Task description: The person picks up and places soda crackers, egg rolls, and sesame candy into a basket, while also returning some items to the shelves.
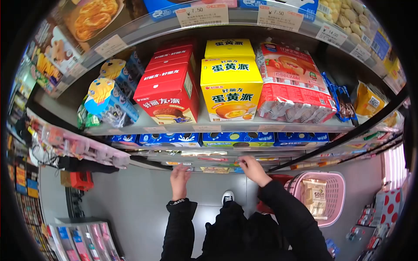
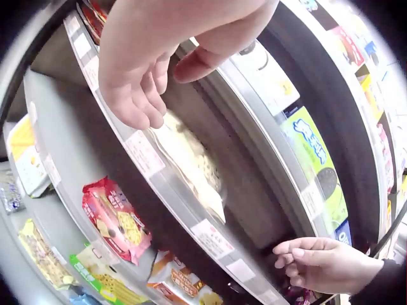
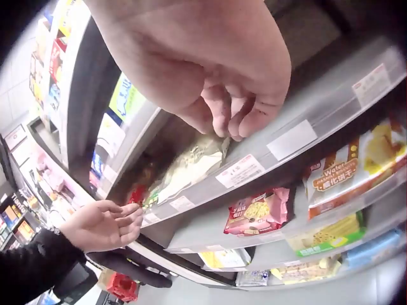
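Observation:
My left hand (image 1: 179, 180) reaches toward the lower shelves, its fingers loosely bent with nothing in them. To its right, my right hand (image 1: 254, 170) is at a similar height, fingers loosely curled and holding nothing. A pale cream snack packet (image 2: 187, 162) lies on a shelf; the left fingertips overlap its upper end in the left wrist view. In the right wrist view the same pale packet (image 3: 191, 170) lies just beyond the right fingertips. A red biscuit packet (image 3: 257, 211) sits one shelf below.
Red pie boxes (image 1: 167, 91) and yellow pie boxes (image 1: 230, 87) stand on the upper shelf, above blue cookie boxes (image 1: 170, 139). A pink basket (image 1: 342, 195) holding a soda cracker bag (image 1: 314, 198) is on the right. Grey floor (image 1: 143, 204) lies below.

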